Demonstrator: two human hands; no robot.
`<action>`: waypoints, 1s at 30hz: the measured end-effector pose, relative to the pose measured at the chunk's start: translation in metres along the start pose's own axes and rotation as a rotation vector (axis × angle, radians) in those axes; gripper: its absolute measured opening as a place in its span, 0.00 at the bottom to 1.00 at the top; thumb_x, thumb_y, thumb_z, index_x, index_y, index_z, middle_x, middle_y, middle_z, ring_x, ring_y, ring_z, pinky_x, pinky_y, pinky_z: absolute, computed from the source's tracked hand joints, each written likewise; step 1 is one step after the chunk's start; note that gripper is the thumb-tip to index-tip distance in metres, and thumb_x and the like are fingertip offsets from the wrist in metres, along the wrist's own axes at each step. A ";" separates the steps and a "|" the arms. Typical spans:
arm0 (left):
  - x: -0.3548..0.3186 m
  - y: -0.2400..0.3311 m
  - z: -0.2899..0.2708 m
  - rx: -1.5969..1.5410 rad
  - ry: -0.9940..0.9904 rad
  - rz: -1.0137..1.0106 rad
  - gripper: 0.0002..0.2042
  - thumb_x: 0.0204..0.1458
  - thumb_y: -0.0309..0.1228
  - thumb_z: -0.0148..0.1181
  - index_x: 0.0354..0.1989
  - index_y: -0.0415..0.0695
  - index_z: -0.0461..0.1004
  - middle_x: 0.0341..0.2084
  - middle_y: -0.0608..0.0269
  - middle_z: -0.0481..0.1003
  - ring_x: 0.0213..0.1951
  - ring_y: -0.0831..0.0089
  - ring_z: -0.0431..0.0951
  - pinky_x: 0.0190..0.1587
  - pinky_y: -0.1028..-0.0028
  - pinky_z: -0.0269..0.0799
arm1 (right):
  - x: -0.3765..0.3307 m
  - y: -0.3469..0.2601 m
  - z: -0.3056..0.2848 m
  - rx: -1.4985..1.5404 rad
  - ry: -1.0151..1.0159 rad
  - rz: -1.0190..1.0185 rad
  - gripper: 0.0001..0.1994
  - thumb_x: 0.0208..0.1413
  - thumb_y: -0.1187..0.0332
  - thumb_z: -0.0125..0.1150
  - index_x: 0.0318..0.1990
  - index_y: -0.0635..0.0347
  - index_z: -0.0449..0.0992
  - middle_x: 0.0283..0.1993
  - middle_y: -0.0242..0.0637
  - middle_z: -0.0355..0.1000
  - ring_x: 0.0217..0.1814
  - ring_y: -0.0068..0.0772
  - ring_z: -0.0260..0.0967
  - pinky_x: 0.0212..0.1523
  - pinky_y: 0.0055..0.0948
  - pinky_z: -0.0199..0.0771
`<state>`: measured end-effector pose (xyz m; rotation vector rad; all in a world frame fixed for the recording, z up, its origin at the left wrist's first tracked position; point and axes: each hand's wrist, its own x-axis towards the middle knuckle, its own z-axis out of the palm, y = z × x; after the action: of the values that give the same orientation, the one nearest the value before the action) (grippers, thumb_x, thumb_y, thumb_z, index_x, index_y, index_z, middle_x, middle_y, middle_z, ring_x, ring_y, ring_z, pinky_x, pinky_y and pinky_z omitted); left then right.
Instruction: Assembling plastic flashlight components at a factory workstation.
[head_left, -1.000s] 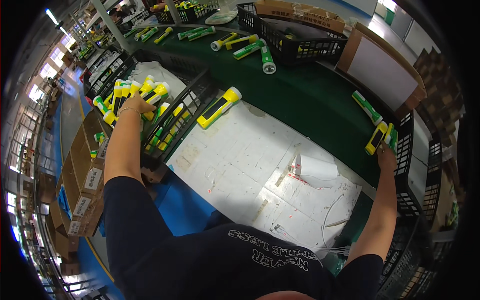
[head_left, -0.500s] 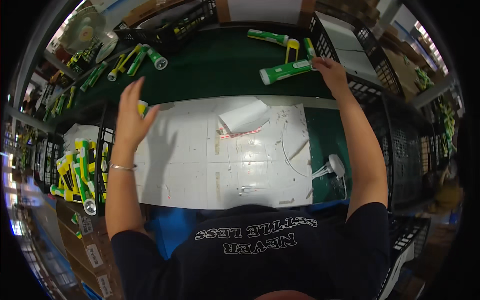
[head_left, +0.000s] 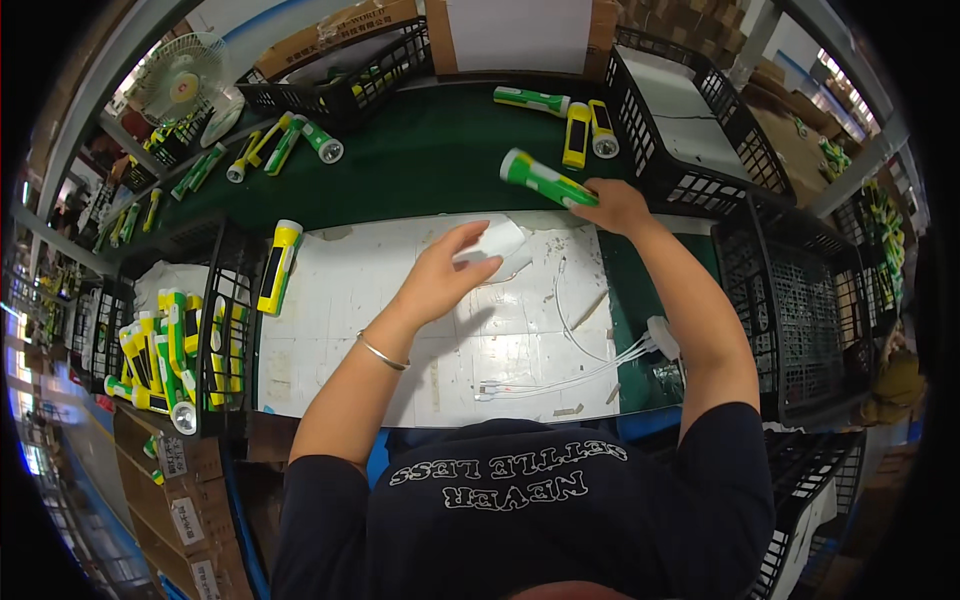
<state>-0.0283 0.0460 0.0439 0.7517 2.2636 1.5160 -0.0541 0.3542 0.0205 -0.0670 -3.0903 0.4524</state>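
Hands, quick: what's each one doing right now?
Left hand: closed around a white cloth over the white mat.
Right hand: gripping the green-and-white flashlight.

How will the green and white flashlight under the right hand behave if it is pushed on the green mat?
The green and white flashlight looks round-bodied, so it would probably roll sideways. Its shell appears to be hard plastic, likely stiff and fairly light. The right hand rests on only one end, so a push there may swing it around.
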 end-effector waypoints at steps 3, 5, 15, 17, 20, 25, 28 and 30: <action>0.018 -0.002 0.027 -0.792 0.001 -0.286 0.33 0.54 0.49 0.50 0.62 0.41 0.51 0.56 0.50 0.60 0.58 0.63 0.62 0.57 0.63 0.60 | -0.037 -0.038 -0.001 0.799 -0.100 0.128 0.27 0.43 0.46 0.62 0.33 0.68 0.76 0.26 0.37 0.72 0.27 0.24 0.67 0.30 0.26 0.65; 0.032 0.002 0.041 -1.179 -0.103 -0.198 0.30 0.55 0.52 0.47 0.56 0.39 0.58 0.49 0.51 0.67 0.52 0.63 0.66 0.52 0.63 0.66 | -0.073 -0.069 0.005 0.921 -0.150 0.047 0.25 0.44 0.48 0.62 0.34 0.67 0.77 0.26 0.35 0.72 0.26 0.23 0.66 0.28 0.24 0.65; 0.006 -0.008 0.082 -1.194 -0.063 -0.419 0.27 0.54 0.54 0.46 0.40 0.36 0.67 0.24 0.58 0.69 0.24 0.70 0.71 0.25 0.75 0.70 | -0.182 -0.083 0.034 1.151 -0.164 0.115 0.16 0.55 0.60 0.55 0.40 0.66 0.73 0.31 0.34 0.73 0.35 0.20 0.71 0.37 0.21 0.68; -0.003 -0.009 0.084 -1.123 -0.002 -0.404 0.27 0.54 0.55 0.45 0.38 0.37 0.68 0.23 0.59 0.70 0.22 0.71 0.72 0.23 0.75 0.69 | -0.188 -0.082 0.037 1.165 -0.167 0.112 0.16 0.56 0.60 0.55 0.40 0.66 0.73 0.32 0.34 0.73 0.36 0.20 0.71 0.38 0.21 0.68; -0.009 -0.014 0.082 -1.087 0.008 -0.458 0.28 0.54 0.56 0.45 0.36 0.37 0.69 0.22 0.60 0.70 0.22 0.71 0.72 0.23 0.76 0.69 | -0.193 -0.085 0.037 1.164 -0.170 0.104 0.15 0.56 0.60 0.54 0.40 0.66 0.72 0.33 0.34 0.73 0.36 0.20 0.70 0.39 0.21 0.68; -0.012 -0.015 0.079 -1.128 0.020 -0.521 0.27 0.54 0.55 0.45 0.36 0.37 0.68 0.21 0.60 0.70 0.21 0.71 0.72 0.23 0.75 0.70 | -0.195 -0.093 0.038 1.091 -0.160 0.109 0.15 0.57 0.61 0.52 0.40 0.66 0.72 0.33 0.35 0.73 0.37 0.22 0.70 0.40 0.22 0.68; -0.012 -0.019 0.080 -1.234 0.000 -0.512 0.26 0.54 0.54 0.46 0.37 0.37 0.67 0.21 0.58 0.69 0.21 0.70 0.72 0.23 0.75 0.71 | -0.194 -0.093 0.041 1.031 -0.090 0.046 0.12 0.57 0.64 0.49 0.36 0.65 0.71 0.31 0.38 0.71 0.34 0.30 0.71 0.38 0.26 0.69; -0.011 -0.016 0.078 -1.195 0.003 -0.479 0.25 0.54 0.53 0.47 0.38 0.37 0.67 0.22 0.57 0.69 0.21 0.69 0.72 0.23 0.74 0.71 | -0.189 -0.097 0.033 0.633 0.171 -0.202 0.09 0.56 0.66 0.47 0.32 0.64 0.70 0.29 0.43 0.69 0.31 0.41 0.69 0.34 0.32 0.68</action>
<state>0.0179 0.0936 -0.0015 -0.1388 1.0079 2.1097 0.1304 0.2437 0.0142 0.2002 -2.6067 1.2932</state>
